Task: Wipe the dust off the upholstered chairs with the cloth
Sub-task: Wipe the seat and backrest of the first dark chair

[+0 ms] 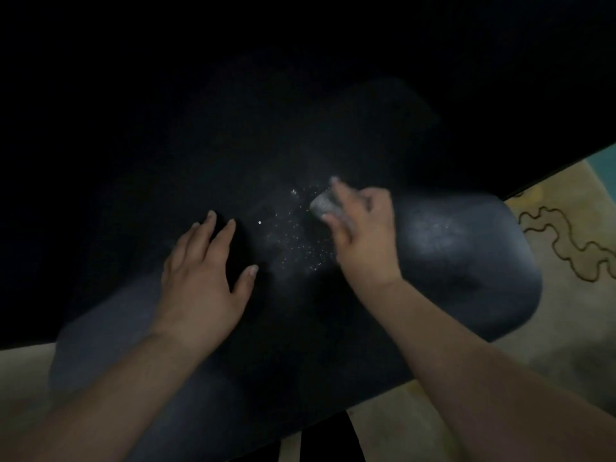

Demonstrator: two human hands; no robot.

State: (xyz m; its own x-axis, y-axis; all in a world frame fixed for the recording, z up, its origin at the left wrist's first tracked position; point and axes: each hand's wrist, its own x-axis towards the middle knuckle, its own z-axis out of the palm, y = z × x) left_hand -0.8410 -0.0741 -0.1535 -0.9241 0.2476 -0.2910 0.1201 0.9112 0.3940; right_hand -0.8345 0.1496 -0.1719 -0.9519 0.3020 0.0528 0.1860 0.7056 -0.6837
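Wiping underway: right hand (361,233) pinches cloth (322,204) on chair (460,255); left hand (203,271) spread flat; next, sweep specks (300,241) nearward.

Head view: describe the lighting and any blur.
Head view: very dim, upper half nearly black; a small pool of light picks out white dust specks on the dark chair seat; right hand gripping the grey cloth looks slightly smeared; left hand soft; rug brighter at right.

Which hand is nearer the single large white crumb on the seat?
Left. The left hand lies just left of the crumb; the right hand, holding the cloth, is farther off to its right.
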